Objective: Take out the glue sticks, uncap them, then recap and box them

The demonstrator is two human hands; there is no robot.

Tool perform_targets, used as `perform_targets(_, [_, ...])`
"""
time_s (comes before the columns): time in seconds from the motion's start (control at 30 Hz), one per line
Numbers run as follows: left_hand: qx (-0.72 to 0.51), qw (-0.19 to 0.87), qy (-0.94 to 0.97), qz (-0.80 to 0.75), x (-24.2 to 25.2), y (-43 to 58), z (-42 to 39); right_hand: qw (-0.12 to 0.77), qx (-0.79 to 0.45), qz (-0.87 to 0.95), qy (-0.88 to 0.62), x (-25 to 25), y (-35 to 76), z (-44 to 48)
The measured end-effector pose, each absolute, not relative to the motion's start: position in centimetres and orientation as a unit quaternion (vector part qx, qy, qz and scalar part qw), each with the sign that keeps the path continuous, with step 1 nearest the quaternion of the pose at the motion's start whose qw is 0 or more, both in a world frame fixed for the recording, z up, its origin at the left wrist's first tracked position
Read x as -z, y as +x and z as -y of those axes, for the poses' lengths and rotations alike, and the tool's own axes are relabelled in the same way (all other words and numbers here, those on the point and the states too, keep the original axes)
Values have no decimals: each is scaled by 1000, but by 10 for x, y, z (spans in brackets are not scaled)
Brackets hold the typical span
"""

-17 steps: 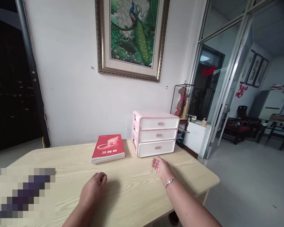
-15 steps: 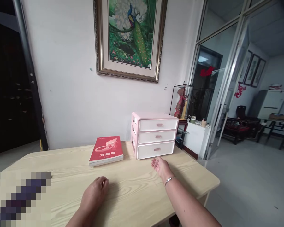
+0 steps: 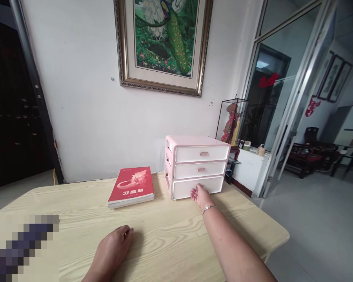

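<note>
Head view shows us that the main change is at the right hand: half a second ago it lay on the wood just short of the drawer unit, and now it has come up to the front of the bottom drawer, where that drawer's pull should be. We take this to mean that reaching has given way to contact, or very nearly so. The right grip is half curled, its thumb and fingers gathered over the spot, but they hide the pull, so we cannot tell whether they pinch it or merely touch the front. All three drawer fronts look flush with the pink frame, so we judge that nothing has slid out yet. The unit stands toward the far right of the bench, near the wall, with the red book lying flat to its left, apart from it. Our left hand rests low over the wood in front of the book, well apart from the drawers; its fingers bend loosely inward, and we cannot tell how tightly they close.
</note>
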State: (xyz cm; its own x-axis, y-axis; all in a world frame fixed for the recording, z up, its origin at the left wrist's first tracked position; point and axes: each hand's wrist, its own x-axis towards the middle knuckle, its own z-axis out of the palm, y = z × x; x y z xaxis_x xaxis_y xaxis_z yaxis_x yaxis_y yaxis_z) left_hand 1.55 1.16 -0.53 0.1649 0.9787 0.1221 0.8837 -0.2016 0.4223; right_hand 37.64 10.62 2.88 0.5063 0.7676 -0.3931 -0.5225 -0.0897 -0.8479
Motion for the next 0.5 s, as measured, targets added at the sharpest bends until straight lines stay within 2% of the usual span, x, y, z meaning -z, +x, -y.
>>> perform_targets(0.2, [-200,136,745,-621,3,12,-10,657,-460,124,-584,-28,375,-91])
perform_targets(0.5, [-215,177,750,-600,4,6,-10,655,-434,125,-606,-18,383,-20])
